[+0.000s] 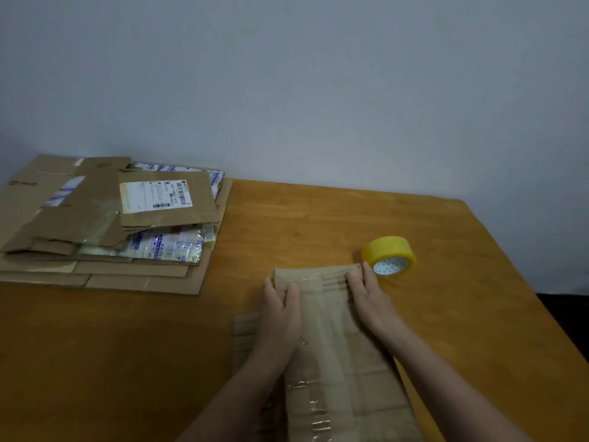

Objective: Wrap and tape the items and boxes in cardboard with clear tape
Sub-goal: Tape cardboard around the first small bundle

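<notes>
Left hand (280, 309) and right hand (371, 296) press flat, fingers extended, on the cardboard bundle (322, 330), its long axis running away from the person. The tape roll (389, 256) lies on the surface (318, 224) just beyond the right fingertips, so the right hand is nearer.

Long cardboard-wrapped bundle (331, 339) lying flat, yellow tape roll (389, 256) on edge beside it

- Dim, flat light; the wall (318, 74) reads grey-blue, and no hard shadows fall.
- The desk (287, 218) darkens toward its near left corner.
- Weak glints show on the tape strips (304, 386) and the pile (165, 247).
- The picture is soft throughout, and the label (156, 193) print is unreadable.
- The desk's right edge bows.
</notes>
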